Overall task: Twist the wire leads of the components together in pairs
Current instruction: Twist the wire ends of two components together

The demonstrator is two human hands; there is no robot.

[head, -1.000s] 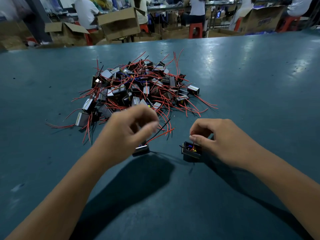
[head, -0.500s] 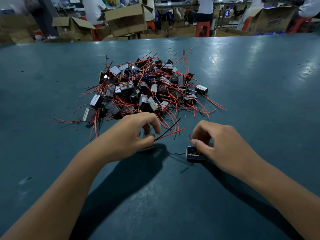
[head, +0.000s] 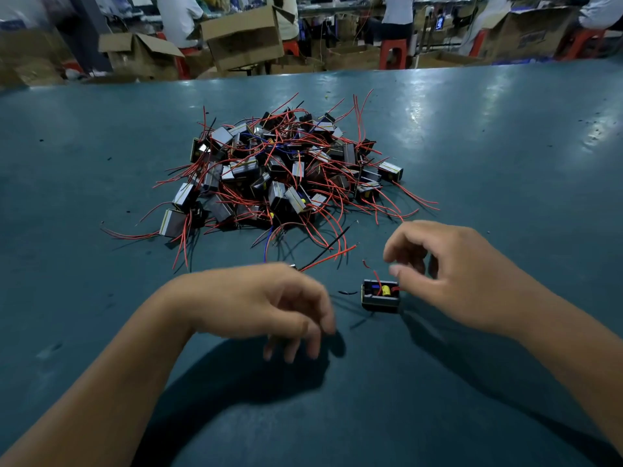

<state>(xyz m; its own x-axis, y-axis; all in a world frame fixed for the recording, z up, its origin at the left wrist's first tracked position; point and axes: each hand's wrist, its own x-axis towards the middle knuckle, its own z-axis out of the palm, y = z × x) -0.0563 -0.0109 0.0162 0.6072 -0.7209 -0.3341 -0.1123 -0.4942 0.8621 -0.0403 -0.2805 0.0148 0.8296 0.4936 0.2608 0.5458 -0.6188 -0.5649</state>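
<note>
Both the left hand [head: 256, 301] and right hand [head: 448, 274] hung loosely curled, holding nothing, beside a light component [head: 380, 295] whose thin, springy leads [head: 371, 269] probably want pinching near their tips.

Glossy teal table [head: 472, 136], shiny metal-faced components [head: 279, 170], red plastic-coated leads [head: 414, 197], matt cardboard boxes [head: 242, 38].

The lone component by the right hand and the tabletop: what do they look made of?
Component: apparently a black matte plastic housing, open-topped, with a yellow part and red insulated leads inside. Tabletop: smooth teal surface with a soft sheen, judging by glare patches; possibly a rubber or vinyl mat.
</note>
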